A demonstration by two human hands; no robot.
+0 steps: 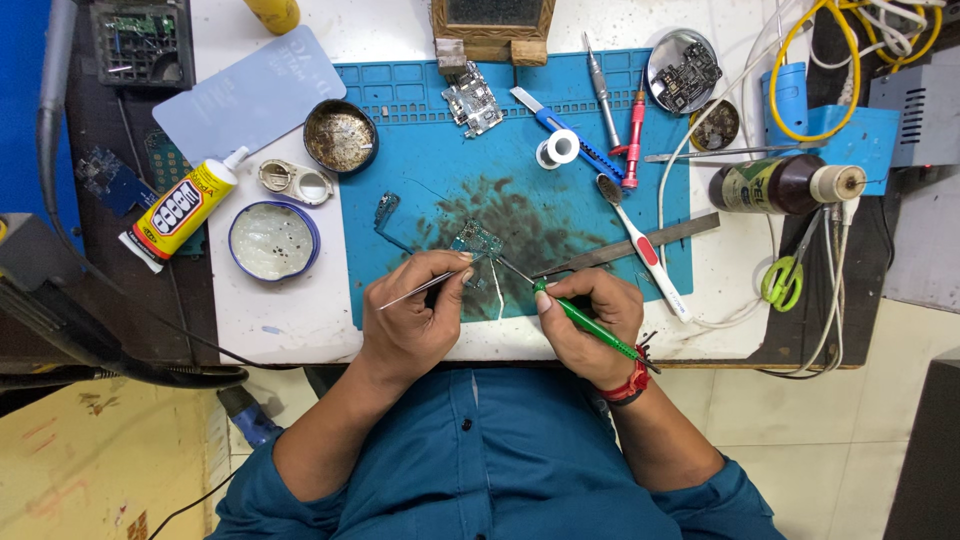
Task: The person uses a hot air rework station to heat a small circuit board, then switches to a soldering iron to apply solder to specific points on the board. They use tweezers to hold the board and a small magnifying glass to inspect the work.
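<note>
Small green circuit board (476, 240) at frame centre, flat on blue work mat (400, 90), amid dark smudging. Lies just above both hands, between them. Left hand (415, 310) pinched shut around tweezers (425, 285), tips touching board's lower edge. Right hand (590, 320) closed on green-handled tool (590, 325), long axis running lower right to upper left, tip near board. Upper left: round tin (340, 135) holding brownish residue; below it, blue-rimmed dish (273, 240), whitish inside. Upper right: metal dish (683, 70) holding another board.

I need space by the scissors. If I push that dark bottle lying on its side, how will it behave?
The dark bottle lies on its side and looks round, so it would probably roll. It looks capped, so a spill seems unlikely. The table edge and the green-handled scissors are close, so push gently.
</note>
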